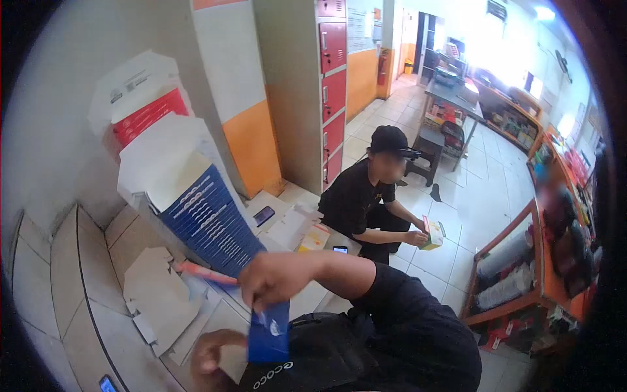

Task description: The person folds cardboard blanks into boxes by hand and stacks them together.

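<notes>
My right hand is closed on the top of a blue carton with a white mark, held in front of my dark shirt. Lower and to the left, my left hand has its fingers curled beside the carton's pale flap; how firmly it touches the flap is unclear. A tall stack of flat blue cartons leans behind my hands. Left of them, unfolded white-grey card pieces lie on the tiled surface. A red and blue strip shows beside my right hand.
A co-worker in a black cap sits ahead, holding a green and yellow box. Phones lie on the tiled ledge, one near the stack. Red lockers stand behind, and an orange shelf is at right.
</notes>
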`<state>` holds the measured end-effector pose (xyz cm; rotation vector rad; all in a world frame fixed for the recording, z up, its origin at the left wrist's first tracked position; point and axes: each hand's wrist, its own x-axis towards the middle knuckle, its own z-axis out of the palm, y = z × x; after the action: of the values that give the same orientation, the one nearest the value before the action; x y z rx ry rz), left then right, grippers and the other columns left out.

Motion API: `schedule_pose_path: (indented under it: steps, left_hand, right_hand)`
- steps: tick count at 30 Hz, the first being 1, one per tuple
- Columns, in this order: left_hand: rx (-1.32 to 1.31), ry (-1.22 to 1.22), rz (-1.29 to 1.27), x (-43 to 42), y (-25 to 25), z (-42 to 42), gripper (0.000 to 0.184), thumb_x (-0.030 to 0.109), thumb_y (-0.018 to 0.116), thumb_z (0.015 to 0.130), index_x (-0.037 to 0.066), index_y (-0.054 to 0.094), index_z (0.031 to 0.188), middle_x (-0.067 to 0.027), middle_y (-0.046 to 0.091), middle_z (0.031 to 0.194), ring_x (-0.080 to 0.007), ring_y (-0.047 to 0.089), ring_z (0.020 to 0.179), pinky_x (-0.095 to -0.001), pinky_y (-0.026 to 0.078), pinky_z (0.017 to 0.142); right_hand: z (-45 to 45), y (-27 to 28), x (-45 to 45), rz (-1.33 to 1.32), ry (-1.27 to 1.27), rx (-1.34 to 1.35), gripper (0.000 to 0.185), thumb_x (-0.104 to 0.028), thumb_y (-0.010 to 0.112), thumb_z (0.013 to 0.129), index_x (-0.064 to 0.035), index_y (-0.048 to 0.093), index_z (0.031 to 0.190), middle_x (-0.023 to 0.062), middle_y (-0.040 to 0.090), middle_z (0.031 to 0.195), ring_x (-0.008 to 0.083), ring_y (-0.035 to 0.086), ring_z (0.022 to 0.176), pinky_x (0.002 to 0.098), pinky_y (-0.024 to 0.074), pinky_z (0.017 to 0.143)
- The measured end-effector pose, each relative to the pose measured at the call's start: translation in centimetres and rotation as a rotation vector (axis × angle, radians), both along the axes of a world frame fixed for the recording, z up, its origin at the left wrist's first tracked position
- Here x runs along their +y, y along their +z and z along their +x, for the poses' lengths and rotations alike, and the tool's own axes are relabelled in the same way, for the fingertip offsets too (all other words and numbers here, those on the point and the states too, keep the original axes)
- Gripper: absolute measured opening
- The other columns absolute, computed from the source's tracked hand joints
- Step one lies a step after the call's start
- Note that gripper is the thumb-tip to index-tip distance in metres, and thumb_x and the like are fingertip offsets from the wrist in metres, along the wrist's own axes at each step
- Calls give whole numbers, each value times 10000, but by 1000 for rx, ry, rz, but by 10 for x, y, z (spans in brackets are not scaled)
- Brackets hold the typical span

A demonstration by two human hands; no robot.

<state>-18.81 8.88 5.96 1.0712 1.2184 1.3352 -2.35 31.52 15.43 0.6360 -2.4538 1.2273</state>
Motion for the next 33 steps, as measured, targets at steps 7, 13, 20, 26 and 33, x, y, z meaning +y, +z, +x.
schedule_pose_path:
  steps: [7,13,20,26,33]
  left_hand:
    - [218,606,102,-23,34,-9,335,142,659,787,-4,555,1070,-97,623,941,-151,563,849,-298,444,800]
    - [314,860,126,-29,37,-2,327,170,662,789,-12,571,1045,-112,623,933,-148,553,834,-297,438,797]
    - [353,967,128,-20,37,12,327,203,665,790,-21,590,1016,-129,623,923,-145,542,817,-296,430,794]
    - [358,965,119,-10,36,25,333,231,667,792,-28,605,992,-144,623,915,-142,532,802,-295,423,791]
    - [344,978,100,-8,41,28,348,264,670,794,-37,624,963,-161,623,906,-139,521,785,-294,416,788]
  right_hand:
    - [-6,-35,17,-1568,-390,-221,102,-97,560,856,-55,584,946,12,607,827,100,576,758,237,460,711]
    - [-30,-37,-34,-1213,20,54,753,-260,631,806,-32,174,1359,117,315,1321,261,381,1167,393,347,964]
    - [-30,-25,-121,-275,-145,360,1117,-184,741,665,-30,-95,1389,277,-5,1430,374,61,1347,428,144,1081]
    - [-53,-42,-118,-322,-281,197,1053,-17,653,696,-44,-146,1381,299,11,1420,386,102,1339,379,153,1082]
    - [-49,-41,-107,-234,-439,-183,921,28,543,745,-64,-104,1394,312,408,1206,406,485,1085,386,418,872]
